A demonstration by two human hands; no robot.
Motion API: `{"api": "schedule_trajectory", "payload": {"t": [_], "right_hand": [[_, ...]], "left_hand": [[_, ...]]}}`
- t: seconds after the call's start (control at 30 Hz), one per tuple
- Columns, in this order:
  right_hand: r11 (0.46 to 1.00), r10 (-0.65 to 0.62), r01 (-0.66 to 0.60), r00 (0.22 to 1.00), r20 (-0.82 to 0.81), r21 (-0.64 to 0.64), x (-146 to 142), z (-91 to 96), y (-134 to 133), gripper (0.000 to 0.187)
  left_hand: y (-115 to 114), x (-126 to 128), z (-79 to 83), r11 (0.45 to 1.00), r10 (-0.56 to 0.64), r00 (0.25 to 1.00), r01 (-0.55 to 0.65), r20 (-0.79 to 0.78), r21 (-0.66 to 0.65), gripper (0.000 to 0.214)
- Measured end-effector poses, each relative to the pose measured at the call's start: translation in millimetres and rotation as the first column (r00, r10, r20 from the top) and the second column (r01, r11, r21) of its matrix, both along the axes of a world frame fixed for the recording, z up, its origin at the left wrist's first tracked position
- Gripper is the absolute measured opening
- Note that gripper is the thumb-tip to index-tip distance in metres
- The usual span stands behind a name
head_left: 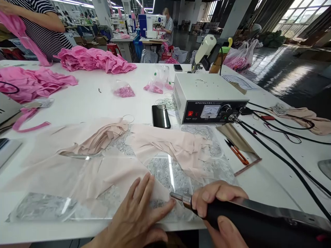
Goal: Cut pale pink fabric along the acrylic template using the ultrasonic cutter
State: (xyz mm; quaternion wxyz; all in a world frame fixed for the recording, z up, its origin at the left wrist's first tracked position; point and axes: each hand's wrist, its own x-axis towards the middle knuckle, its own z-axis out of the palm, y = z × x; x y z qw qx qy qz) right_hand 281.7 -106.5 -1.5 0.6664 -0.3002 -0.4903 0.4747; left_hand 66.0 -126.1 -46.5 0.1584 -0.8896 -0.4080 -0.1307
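My left hand (138,208) lies with fingers stretched out on a thin pale pink fabric piece (121,172), pressing it onto a clear glossy sheet (160,168) over the table. My right hand (219,203) wraps round a black ultrasonic welding handpiece (248,213). Its metal tip (178,196) meets the fabric edge close to my left thumb; I cannot tell whether it touches the cloth. More pale pink pieces (178,144) lie beyond on the sheet, and a bunched stack (103,136) sits to the left.
A control box (210,98) with cables (281,151) stands at the back right. Orange thread snips (237,152) and a phone (160,116) lie nearby. Bags of pink beads (124,90) and bright pink cloth (93,60) are farther back. A person in a striped shirt (42,26) stands across the table.
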Motion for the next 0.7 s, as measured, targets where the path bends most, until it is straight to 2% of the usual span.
{"api": "schedule_trajectory", "payload": {"t": [0.33,0.53,0.7], "right_hand": [[0.999,-0.025,0.026,0.999,0.036,-0.035,5,6.4,-9,0.008],[0.990,-0.130,0.130,0.991,0.009,-0.052,4,5.7,-15,0.008],[0.993,-0.091,0.091,0.996,0.011,-0.078,9,1.9,-19,0.009]], "left_hand": [[0,1,-4.9,1.000,0.018,0.998,-0.017,0.056,-0.007,0.098],[2,-2,-3.3,1.000,-0.030,0.999,0.030,0.043,-0.001,0.091],[0,-4,-9.3,0.999,-0.029,0.994,0.034,0.106,-0.040,0.080]]}}
